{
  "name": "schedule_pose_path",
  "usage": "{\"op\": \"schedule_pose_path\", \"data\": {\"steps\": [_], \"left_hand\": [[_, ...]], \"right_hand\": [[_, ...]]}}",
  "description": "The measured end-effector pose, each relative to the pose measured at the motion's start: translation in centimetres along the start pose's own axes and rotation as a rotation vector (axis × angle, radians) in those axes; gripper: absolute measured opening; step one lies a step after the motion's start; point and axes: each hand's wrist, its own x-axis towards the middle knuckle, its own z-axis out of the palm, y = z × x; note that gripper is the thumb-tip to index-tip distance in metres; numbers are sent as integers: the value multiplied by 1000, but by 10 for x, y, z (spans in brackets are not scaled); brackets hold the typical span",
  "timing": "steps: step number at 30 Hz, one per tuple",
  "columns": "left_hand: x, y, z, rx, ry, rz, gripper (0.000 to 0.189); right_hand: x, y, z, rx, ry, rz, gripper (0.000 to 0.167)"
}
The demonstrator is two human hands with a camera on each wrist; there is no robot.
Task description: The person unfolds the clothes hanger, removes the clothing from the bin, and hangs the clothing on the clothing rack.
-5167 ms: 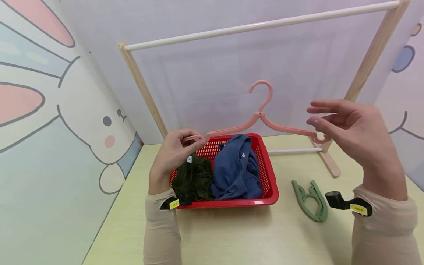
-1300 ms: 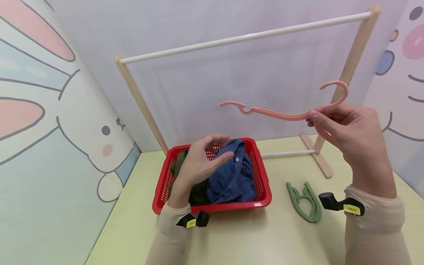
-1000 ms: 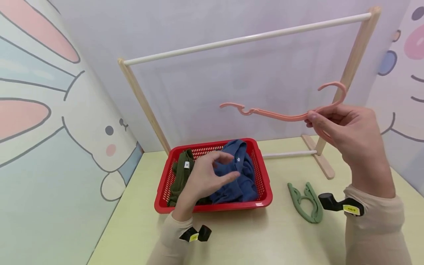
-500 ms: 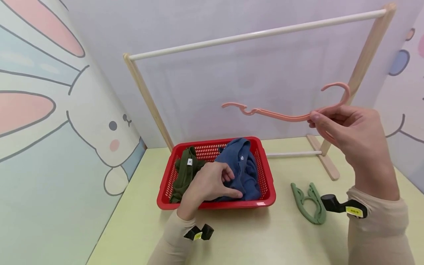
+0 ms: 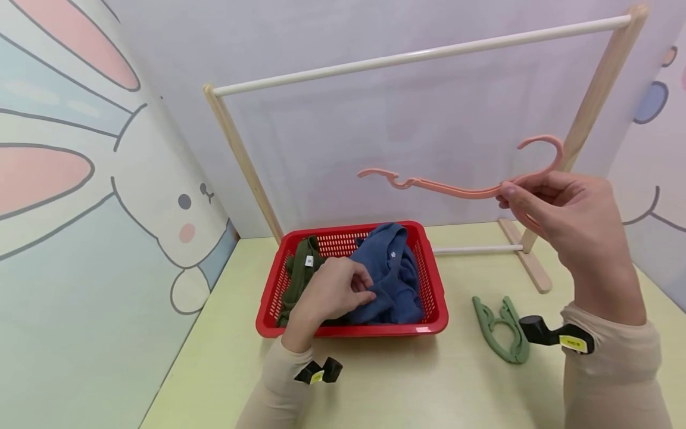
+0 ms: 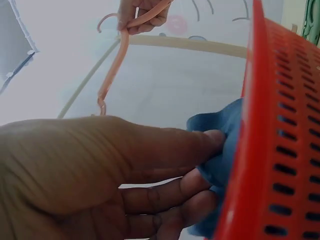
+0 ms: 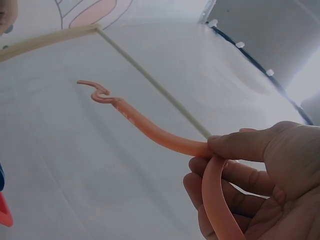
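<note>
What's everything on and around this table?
Rectangular plastic basket: 1, red, centre
Crumpled blue cloth garment: 1, blue, basket's right
Crumpled green cloth garment: 1, dark green, basket's left
Hooked plastic hanger: 1, pink, raised, right
Folded plastic hanger: 1, green, right of basket
Flat table: 1, pale yellow, under basket
Rectangular wooden rack: 1, tan and white, behind basket
Painted walls: 2, pastel, either side
Plain wall: 1, lilac, behind rack
Wrist cameras: 2, black, on wrists
Left grip: 1, beige-sleeved, pinching blue garment
Right grip: 1, beige-sleeved, pinching pink hanger

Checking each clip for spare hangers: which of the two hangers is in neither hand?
The green folding hanger, lying on the tabletop right of the red basket; the pink folding hanger is held up in the right hand.
</note>
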Motion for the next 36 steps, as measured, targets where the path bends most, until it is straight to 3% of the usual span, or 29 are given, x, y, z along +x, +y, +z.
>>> {"op": "schedule_pose_path", "data": {"steps": [4,8,14,18,28,36], "left_hand": [[-4,-2,-12,-16,56,-9,8],[-8,-4,-22,-17,142,1,16],[-13,-6,-30,-60,312,89,22],[-13,-6,-31,-116,366,151,22],[-11,-4,-31,-213,288,233,18],[-6,-2,-26,-177,187,229,18]], "right_hand": [[1,0,1,-52,-5,-15,31],[1,1,2,-21,-15,-14,31],[0,1,3,-51,-24,-20,31],[-1,1,5,10,-34,-25,30],[2,8,22,284,36,-48,30],[-2,10,49,399,15,-122,24]]}}
